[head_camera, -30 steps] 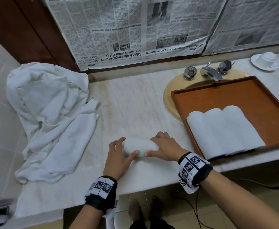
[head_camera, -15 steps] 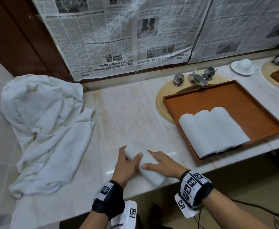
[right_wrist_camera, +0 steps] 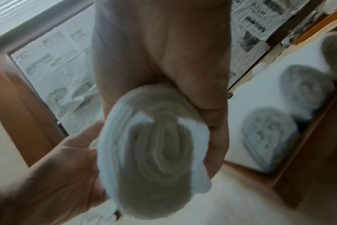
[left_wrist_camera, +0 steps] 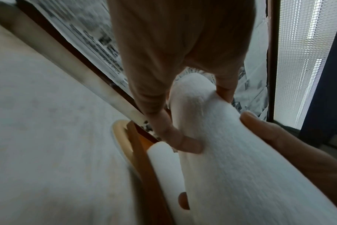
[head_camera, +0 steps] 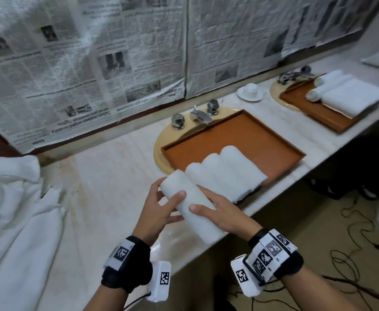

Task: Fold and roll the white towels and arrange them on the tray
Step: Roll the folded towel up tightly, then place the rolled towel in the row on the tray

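A rolled white towel is lifted above the counter's front edge, just left of the brown tray. My left hand grips its far end, thumb on top and fingers beneath. Around its near half my right hand curls from the right. Three rolled towels lie side by side in the tray's near left corner. The spiral end of the held roll faces the right wrist camera.
A heap of loose white towels covers the counter's left end. The tray sits over a yellow basin with a tap. Farther right are a cup on a saucer and a second tray with towels. Cables trail on the floor.
The roll lay on the counter under both hands a second ago. It has been turned end-on, lifted and carried right, up to the tray's left edge.
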